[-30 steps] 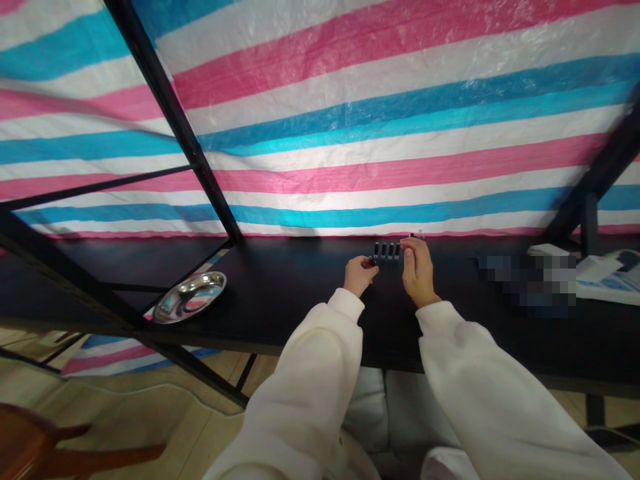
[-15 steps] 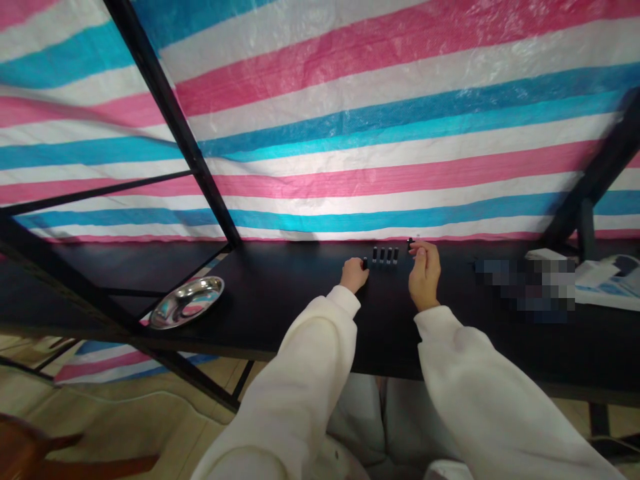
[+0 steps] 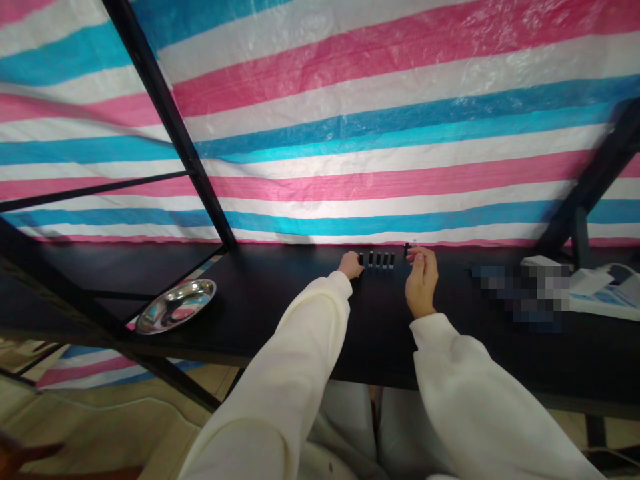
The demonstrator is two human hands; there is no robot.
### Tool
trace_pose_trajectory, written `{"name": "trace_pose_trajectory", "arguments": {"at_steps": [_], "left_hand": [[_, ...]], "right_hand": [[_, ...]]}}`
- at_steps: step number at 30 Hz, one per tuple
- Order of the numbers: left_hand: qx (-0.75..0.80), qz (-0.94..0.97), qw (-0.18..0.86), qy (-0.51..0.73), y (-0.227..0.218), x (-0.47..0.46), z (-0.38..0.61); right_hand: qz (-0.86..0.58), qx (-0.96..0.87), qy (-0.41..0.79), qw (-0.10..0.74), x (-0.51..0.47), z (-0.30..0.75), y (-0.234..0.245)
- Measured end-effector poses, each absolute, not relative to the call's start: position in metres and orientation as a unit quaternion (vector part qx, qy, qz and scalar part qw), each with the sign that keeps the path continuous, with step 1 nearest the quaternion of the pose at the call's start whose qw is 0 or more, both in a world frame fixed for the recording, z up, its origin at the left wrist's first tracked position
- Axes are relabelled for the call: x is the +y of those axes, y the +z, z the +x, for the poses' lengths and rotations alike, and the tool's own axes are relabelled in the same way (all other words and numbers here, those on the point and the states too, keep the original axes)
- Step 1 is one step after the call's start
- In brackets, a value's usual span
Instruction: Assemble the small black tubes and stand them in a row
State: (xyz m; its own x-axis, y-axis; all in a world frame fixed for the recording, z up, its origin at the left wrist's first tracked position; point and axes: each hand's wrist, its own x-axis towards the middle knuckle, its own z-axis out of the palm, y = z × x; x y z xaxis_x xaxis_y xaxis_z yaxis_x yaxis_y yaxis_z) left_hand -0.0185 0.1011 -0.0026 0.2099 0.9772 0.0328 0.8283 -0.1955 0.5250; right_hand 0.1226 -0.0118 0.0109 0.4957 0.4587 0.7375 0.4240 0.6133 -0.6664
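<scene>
Several small black cylinders [image 3: 381, 261] with silvery lower ends, like batteries, stand upright in a row near the table's back edge. My left hand [image 3: 352, 265] is closed at the row's left end, its fingers pinching another black cylinder [image 3: 361, 259] that stands just apart from the rest. To the right of the row is my right hand [image 3: 421, 280], thumb up and fingers bent. A small dark piece [image 3: 406, 250] shows at its fingertips; its kind is too small to make out, and the grip on it is partly hidden.
The black table [image 3: 280, 293] runs below a striped plastic sheet [image 3: 320, 187]. A shiny metal dish [image 3: 176, 307] lies at the left near a black frame post [image 3: 200, 180]. On the right are a blurred dark item [image 3: 525, 293] and a white box [image 3: 607, 293].
My left hand has shifted slightly back, with the cylinder now nearly level with the row. My right hand keeps its pose. The whole view has moved a little.
</scene>
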Motion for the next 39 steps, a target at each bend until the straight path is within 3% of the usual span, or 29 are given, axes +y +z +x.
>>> {"name": "trace_pose_trajectory", "arguments": {"at_steps": [18,23,28,32,39], "left_hand": [[0.622,0.75,0.203,0.096,0.007,0.093,-0.022],[0.64,0.752,0.113,0.108,0.002,0.062,-0.036],[0.634,0.738,0.085,0.215,-0.004,0.042,-0.037],[0.608,0.741,0.099,0.267,-0.004,0.036,-0.036],[0.578,0.751,0.135,0.289,-0.005,0.034,-0.034]], "right_hand": [[-0.444,-0.486,0.014,0.753,-0.013,0.123,0.014],[-0.44,-0.457,0.032,0.772,-0.011,0.123,0.014],[-0.471,-0.284,0.189,0.814,0.014,0.15,0.008],[-0.561,-0.192,0.364,0.718,0.041,0.187,0.003],[-0.605,-0.205,0.489,0.594,0.062,0.207,-0.008]]}}
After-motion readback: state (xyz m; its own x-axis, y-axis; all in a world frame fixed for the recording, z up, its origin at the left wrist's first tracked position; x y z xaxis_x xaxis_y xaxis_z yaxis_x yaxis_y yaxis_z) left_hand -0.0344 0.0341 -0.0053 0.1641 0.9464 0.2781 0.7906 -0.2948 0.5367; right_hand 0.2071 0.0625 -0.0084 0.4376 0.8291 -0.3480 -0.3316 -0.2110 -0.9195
